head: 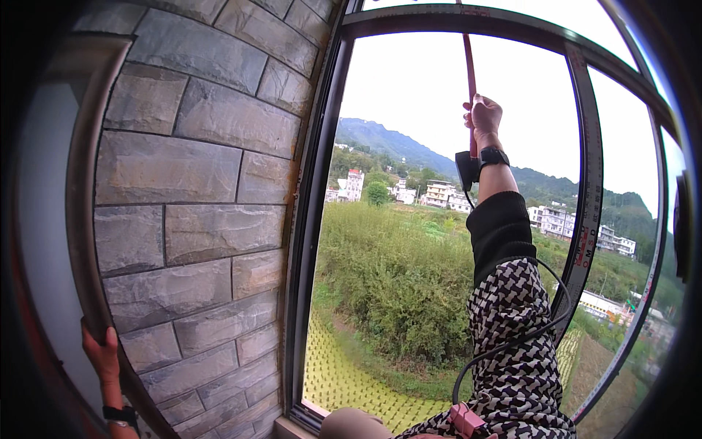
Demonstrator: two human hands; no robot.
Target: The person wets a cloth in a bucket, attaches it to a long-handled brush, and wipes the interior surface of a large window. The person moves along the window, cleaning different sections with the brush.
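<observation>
My right hand [483, 114] is raised in front of the window opening, its fingers closed around a thin reddish-brown strip [470, 71] that runs up past the top frame rail. A black box-shaped device [467, 169] sits beside my right wrist, with a black cable [510, 343] looping along the patterned sleeve. At the lower left, my left hand [101, 351] grips the edge of a brown door frame [90, 263] beside the stone wall. Black bands circle both wrists.
A grey stone-tile wall [203, 164] stands between the door frame and the dark metal window frame [315, 219]. A vertical mullion [587, 219] rises right of my arm. Outside are bushes [400, 274], a planted field [351, 373] and buildings. My knee [354, 423] is near the sill.
</observation>
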